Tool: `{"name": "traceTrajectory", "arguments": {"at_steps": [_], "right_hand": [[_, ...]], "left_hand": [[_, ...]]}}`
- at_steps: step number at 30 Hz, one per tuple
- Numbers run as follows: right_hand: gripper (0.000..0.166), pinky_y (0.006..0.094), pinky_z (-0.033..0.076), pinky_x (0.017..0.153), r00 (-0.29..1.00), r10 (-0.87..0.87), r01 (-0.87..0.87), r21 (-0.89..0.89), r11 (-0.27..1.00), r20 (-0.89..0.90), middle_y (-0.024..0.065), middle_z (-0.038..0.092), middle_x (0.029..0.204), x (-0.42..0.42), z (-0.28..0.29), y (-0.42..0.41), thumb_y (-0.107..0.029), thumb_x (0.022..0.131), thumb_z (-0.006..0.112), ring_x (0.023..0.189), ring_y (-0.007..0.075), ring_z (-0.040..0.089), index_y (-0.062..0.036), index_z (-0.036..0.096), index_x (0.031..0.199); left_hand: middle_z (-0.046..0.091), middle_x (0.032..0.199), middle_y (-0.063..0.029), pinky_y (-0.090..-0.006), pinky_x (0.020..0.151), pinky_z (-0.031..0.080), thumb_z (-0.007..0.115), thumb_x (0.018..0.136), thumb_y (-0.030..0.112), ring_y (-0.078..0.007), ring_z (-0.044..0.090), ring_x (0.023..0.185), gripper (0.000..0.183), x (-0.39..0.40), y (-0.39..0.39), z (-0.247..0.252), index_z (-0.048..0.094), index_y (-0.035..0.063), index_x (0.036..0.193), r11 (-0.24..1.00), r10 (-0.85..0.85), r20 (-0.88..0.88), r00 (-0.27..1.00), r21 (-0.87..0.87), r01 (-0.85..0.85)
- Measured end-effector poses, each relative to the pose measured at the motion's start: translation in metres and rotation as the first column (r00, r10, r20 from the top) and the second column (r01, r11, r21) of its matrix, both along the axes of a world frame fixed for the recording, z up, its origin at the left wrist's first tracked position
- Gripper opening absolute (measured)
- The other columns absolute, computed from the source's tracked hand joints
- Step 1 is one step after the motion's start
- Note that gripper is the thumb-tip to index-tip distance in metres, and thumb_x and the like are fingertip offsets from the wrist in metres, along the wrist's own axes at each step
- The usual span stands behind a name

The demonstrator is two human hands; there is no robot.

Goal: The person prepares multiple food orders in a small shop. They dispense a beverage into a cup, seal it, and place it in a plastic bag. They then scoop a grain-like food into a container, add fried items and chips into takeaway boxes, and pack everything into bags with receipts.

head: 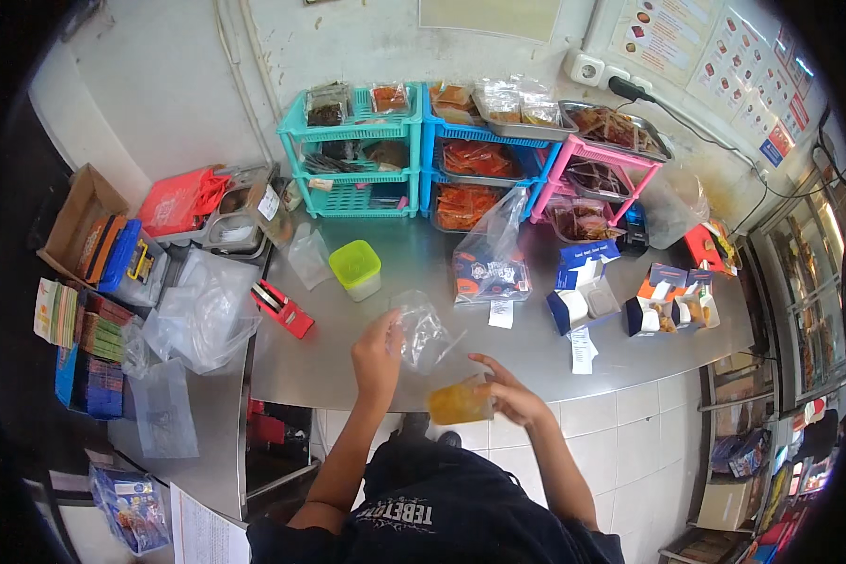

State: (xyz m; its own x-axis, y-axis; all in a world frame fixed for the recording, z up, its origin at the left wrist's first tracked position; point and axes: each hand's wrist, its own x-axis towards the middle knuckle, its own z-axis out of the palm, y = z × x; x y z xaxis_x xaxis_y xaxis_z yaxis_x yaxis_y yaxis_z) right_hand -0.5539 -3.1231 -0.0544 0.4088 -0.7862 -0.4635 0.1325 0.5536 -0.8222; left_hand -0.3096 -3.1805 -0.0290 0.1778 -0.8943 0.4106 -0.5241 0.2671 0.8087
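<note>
My left hand (377, 359) pinches the edge of a clear plastic bag (423, 337), which hangs crumpled over the front half of the steel table. In my right hand (513, 393) is a clear plastic container of yellow-orange contents (458, 404), held tilted at the table's front edge and slightly blurred. The bag and the container look close together, but I cannot tell whether they touch. Beyond my left hand stands a square tub with a lime-green lid (356, 264). A red tape dispenser (285, 310) lies to its left.
On the steel table (338, 370), a bagged printed box (492, 275) and open food boxes (584, 296) (670, 307) stand right of centre. Teal (352, 130), blue (490, 134) and pink racks (599, 158) with sachets line the wall. Plastic bags (204, 310) lie on the left counter.
</note>
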Motion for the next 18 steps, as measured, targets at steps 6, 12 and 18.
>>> {"name": "traceTrajectory", "arguments": {"at_steps": [6,12,18], "right_hand": [[0.066,0.0438,0.05,0.093,0.741,-0.306,0.202,0.236,0.951,0.598,0.0147,0.053,0.131,0.04,0.003,0.02,-0.04,0.083,0.064,0.117,0.03,0.055,-0.0105,0.044,0.138],[0.039,0.0539,0.049,0.085,0.653,-0.688,0.651,0.231,0.724,0.317,0.0084,0.056,0.117,0.05,-0.012,0.006,-0.043,0.09,0.059,0.11,0.0327,0.056,-0.0166,0.052,0.118],[0.027,0.0528,0.049,0.081,0.531,-0.848,0.835,0.168,0.524,0.006,0.0037,0.057,0.107,0.055,-0.059,-0.008,-0.041,0.095,0.058,0.101,0.026,0.056,-0.0176,0.052,0.107]], "left_hand": [[0.071,0.098,-0.0109,-0.031,0.075,0.056,0.057,0.096,0.014,-0.0187,0.07,0.086,0.026,-0.004,0.007,-0.009,0.063,0.0,0.117,0.905,-0.284,-0.367,0.886,0.202,0.374],[0.058,0.131,-0.0149,-0.0348,0.1,0.045,0.042,0.104,0.026,-0.0217,0.056,0.121,0.043,-0.016,0.032,-0.033,0.049,0.0008,0.138,0.835,-0.406,-0.509,0.759,0.13,0.534],[0.058,0.13,-0.0226,-0.0371,0.1,0.043,0.04,0.104,0.024,-0.0274,0.058,0.119,0.043,-0.051,0.076,-0.071,0.044,0.0023,0.141,0.79,-0.345,-0.436,0.831,0.344,0.508]]}}
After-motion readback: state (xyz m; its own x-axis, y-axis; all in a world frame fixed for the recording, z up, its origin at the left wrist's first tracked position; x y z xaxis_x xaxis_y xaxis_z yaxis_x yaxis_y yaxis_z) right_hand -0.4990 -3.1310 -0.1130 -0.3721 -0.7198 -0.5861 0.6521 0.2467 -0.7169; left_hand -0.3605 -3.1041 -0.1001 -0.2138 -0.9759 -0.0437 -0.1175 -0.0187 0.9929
